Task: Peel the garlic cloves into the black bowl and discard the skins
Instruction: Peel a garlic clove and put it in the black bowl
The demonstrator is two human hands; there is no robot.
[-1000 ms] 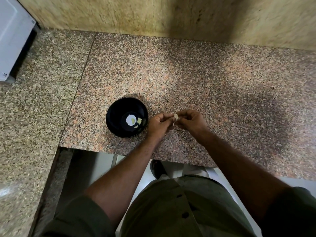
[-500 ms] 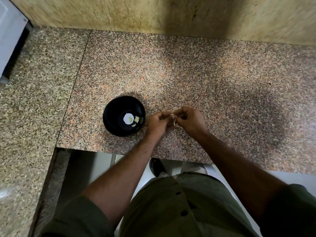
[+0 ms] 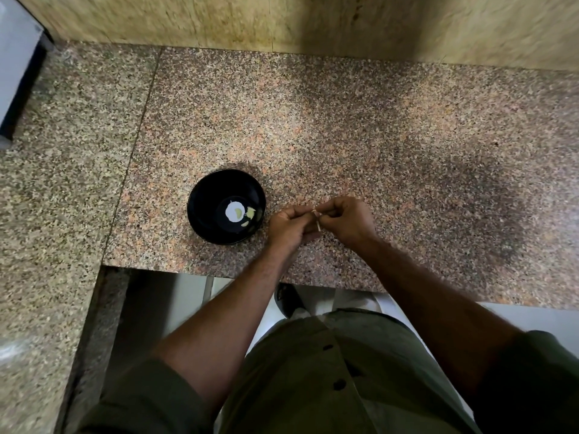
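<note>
- A person's left hand (image 3: pixel 289 225) and right hand (image 3: pixel 351 219) meet knuckle to knuckle over a speckled granite counter (image 3: pixel 360 136), fingers of both curled inward around a garlic clove (image 3: pixel 316 214).
- Only a pale sliver of the clove shows at the point where the two sets of fingertips come together; the rest is hidden inside the grip.
- A thin strip of skin (image 3: pixel 318 226) hangs just below the pinch, between the two hands; which hand holds it cannot be told.
- The black bowl (image 3: pixel 200 211) stands on the counter just to the left of the grip, close beside the left hand's knuckles but not clearly touching them.
- Inside the bowl, a few pale yellow peeled cloves (image 3: pixel 249 214) lie on the side nearest the hands, next to a bright white spot on the bowl's bottom.
- Both forearms run from the grip down toward the camera, crossing the counter's near edge.
- Beyond the grip, the counter runs to a tan wall (image 3: pixel 282 23).
- Far to the left of the grip and behind it, the corner of a grey appliance (image 3: pixel 15 73) sits on the counter.
- Below the grip, nearer the camera, an olive buttoned shirt (image 3: pixel 329 371) fills the bottom of the view.
</note>
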